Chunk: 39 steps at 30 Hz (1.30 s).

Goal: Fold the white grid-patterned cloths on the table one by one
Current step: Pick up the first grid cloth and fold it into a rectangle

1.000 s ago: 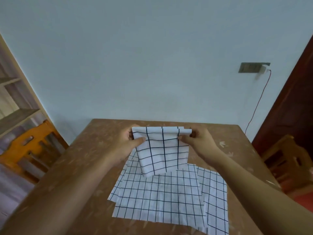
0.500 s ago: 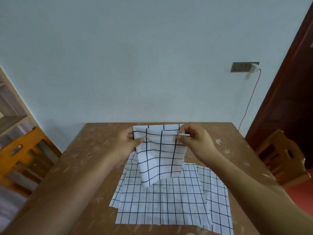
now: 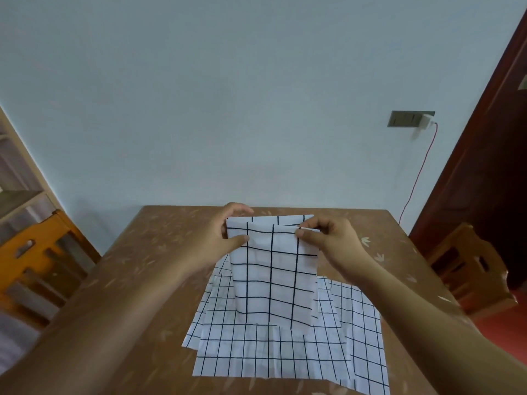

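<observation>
The left hand (image 3: 225, 238) and right hand (image 3: 328, 238) each pinched a top corner of a partly folded white cloth with a black grid (image 3: 273, 275). It hung above the brown wooden table (image 3: 356, 223), probably to square its edges. Flat white grid-patterned cloths (image 3: 271, 352) lay on the table beneath. No container showed.

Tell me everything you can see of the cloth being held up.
The held cloth is thin white fabric with a black grid, folded in layers; a back layer stands higher along the top. It hangs upright, slightly creased. The left hand pinches its top left corner, the right hand its top right edge. Its lower edge hangs before the flat cloths on the table; contact with them cannot be told.
</observation>
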Available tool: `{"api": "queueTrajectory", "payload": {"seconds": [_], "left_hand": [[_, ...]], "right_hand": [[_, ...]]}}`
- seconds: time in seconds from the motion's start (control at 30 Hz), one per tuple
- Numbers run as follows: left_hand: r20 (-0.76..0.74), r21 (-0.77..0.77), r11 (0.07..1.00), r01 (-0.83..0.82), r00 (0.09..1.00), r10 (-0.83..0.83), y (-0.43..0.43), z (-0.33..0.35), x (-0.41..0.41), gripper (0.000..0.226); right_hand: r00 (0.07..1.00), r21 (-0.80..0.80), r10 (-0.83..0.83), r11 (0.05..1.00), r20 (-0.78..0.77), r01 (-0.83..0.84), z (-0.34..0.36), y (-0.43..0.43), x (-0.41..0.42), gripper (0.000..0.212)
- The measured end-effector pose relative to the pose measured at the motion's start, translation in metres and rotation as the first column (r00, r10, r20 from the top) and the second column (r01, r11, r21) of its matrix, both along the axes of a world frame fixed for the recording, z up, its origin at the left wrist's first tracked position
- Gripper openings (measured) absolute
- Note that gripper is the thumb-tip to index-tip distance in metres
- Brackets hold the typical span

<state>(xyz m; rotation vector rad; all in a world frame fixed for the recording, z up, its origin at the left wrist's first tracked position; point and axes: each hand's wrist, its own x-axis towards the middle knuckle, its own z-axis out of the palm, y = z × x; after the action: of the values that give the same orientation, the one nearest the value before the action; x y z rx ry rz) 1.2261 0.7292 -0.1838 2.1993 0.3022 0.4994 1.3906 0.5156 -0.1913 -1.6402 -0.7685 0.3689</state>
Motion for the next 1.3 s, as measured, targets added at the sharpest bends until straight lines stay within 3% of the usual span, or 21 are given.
{"api": "queueTrajectory", "payload": {"seconds": [0.1,0.23,0.43,0.6,0.67,0.77,0.83,0.9,1.0,1.13,1.3], "left_hand": [[0.043,0.079,0.997,0.021,0.999,-0.024,-0.004,0.011,-0.002,0.028],[0.016,0.103,0.994,0.043,0.999,-0.045,-0.009,0.017,-0.003,0.018],[-0.115,0.131,0.99,0.052,0.993,-0.037,-0.004,0.011,0.004,0.011],[-0.107,0.088,0.996,0.019,0.994,-0.01,-0.001,0.009,0.005,0.015],[-0.067,0.01,1.0,-0.018,0.998,0.019,0.001,0.007,0.005,0.016],[-0.032,-0.066,0.997,-0.033,0.999,0.031,0.005,0.004,0.007,0.016],[-0.012,-0.129,0.992,-0.018,1.0,0.017,0.003,0.004,0.008,0.017],[0.008,-0.191,0.982,-0.011,1.0,0.013,0.001,0.004,0.01,0.016],[0.044,-0.258,0.966,-0.009,0.999,0.021,0.003,0.001,0.012,0.027],[0.083,-0.335,0.942,0.008,0.996,0.021,0.002,0.001,0.015,0.026],[0.112,-0.363,0.932,0.008,0.993,0.035,-0.004,0.006,0.017,0.017]], "right_hand": [[0.999,-0.006,-0.001,1.0,0.051,0.001,0.003,0.0,-0.002,0.006],[0.998,-0.006,-0.007,1.0,0.063,0.008,0.002,-0.002,-0.002,0.006],[0.999,0.015,-0.017,1.0,0.034,0.016,0.001,-0.008,-0.001,0.006],[0.999,0.018,-0.028,0.999,0.028,0.028,0.002,-0.016,0.005,0.007],[0.999,0.034,-0.033,0.999,0.003,0.033,-0.001,-0.019,0.008,0.016],[0.998,0.055,-0.028,0.998,-0.061,0.031,-0.007,-0.023,0.012,0.051],[0.996,0.068,-0.033,0.997,-0.08,0.038,-0.008,-0.024,0.013,0.058],[0.995,0.085,-0.039,0.995,-0.094,0.047,-0.007,-0.025,0.011,0.048],[0.991,0.134,-0.047,0.989,-0.128,0.064,-0.005,-0.027,0.01,0.015],[0.986,0.192,-0.032,0.979,-0.165,0.064,-0.002,-0.029,0.009,0.019],[0.988,0.144,0.041,0.989,-0.148,-0.019,0.0,-0.028,0.01,0.007]]}}
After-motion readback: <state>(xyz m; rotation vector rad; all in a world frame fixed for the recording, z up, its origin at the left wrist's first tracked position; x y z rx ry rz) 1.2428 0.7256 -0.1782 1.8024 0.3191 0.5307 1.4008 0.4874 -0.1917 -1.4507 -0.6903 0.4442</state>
